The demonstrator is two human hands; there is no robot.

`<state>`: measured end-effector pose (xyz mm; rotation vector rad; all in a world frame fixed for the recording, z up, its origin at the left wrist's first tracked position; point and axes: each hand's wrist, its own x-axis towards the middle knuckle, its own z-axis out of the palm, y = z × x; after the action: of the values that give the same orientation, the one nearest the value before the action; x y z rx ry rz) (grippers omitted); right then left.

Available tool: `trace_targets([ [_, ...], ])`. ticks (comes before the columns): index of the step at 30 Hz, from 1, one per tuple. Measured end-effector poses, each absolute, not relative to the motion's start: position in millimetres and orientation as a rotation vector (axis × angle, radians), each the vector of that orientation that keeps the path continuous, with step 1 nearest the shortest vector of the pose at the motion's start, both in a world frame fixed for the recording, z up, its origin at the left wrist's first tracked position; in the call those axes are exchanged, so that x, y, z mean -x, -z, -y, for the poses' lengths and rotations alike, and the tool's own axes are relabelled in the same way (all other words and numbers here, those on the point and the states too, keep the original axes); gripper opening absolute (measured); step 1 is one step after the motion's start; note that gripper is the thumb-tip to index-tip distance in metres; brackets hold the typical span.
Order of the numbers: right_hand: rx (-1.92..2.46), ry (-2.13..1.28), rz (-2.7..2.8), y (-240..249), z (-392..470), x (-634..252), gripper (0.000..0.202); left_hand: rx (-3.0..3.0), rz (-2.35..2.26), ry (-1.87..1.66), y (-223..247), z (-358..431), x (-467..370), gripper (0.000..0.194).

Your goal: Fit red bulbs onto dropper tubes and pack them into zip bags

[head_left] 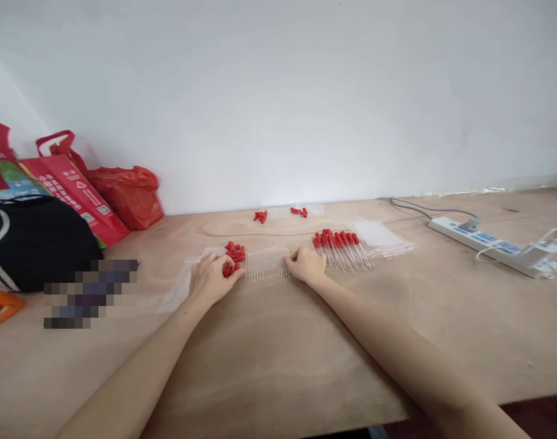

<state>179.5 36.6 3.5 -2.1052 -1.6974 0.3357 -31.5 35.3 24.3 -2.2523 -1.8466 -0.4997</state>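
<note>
A row of clear, thin dropper tubes (pixel 266 264) lies side by side on the table between my hands. My right hand (pixel 308 264) is closed at the row's right end, its fingertips pinching a tube there. Just left of the row is a small pile of red rubber bulbs (pixel 235 250). My left hand (pixel 212 275) curls over the near part of this pile, with red bulbs between thumb and fingers. Right of my right hand lies a heap of droppers (pixel 344 250) with red bulbs fitted on their tubes.
Clear plastic bags (pixel 381 236) lie beyond the fitted droppers, and another bag (pixel 175 289) is under my left hand. More red bulbs (pixel 260 216) sit near the wall. A power strip (pixel 493 244) with cables stands right. Shopping bags (pixel 77 189) and a black bag (pixel 44 244) fill the left.
</note>
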Motion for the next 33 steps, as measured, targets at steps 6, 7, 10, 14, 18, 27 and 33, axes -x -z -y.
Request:
trace_targets([
  [6, 2.174, -0.409, 1.658, -9.6, -44.9, -176.9, 0.029, 2.289, 1.786, 0.41, -19.5, -36.5, 28.8, 0.021],
  [7, 2.178, -0.412, 1.652, -9.7, -45.4, -176.8, 0.028, 2.282, 1.765, 0.415, -19.4, -36.7, 28.4, 0.02],
  [10, 2.18, -0.425, 1.641, -8.8, -46.3, -176.7, 0.027, 2.256, 1.705, 0.463, -21.6, -36.5, 27.8, 0.019],
  [14, 2.153, -0.45, 1.641, -8.7, -46.1, -178.2, 0.026, 2.223, 1.642, 0.673, -27.3, -29.9, 23.4, 0.018],
  [18, 2.053, -0.432, 1.66, -9.0, -39.6, -188.2, 0.029, 2.469, 1.415, 1.044, -25.2, -14.8, 8.4, 0.016],
  [27, 1.299, -0.137, 2.073, 16.6, 19.1, -254.4, 0.013, 3.063, 1.054, 0.784, -12.5, 9.0, -14.3, 0.009],
  [33, 1.215, -0.044, 2.203, 17.5, 30.2, -259.2, 0.023, 3.092, 1.069, 0.827, -2.6, 9.6, -22.6, 0.028],
])
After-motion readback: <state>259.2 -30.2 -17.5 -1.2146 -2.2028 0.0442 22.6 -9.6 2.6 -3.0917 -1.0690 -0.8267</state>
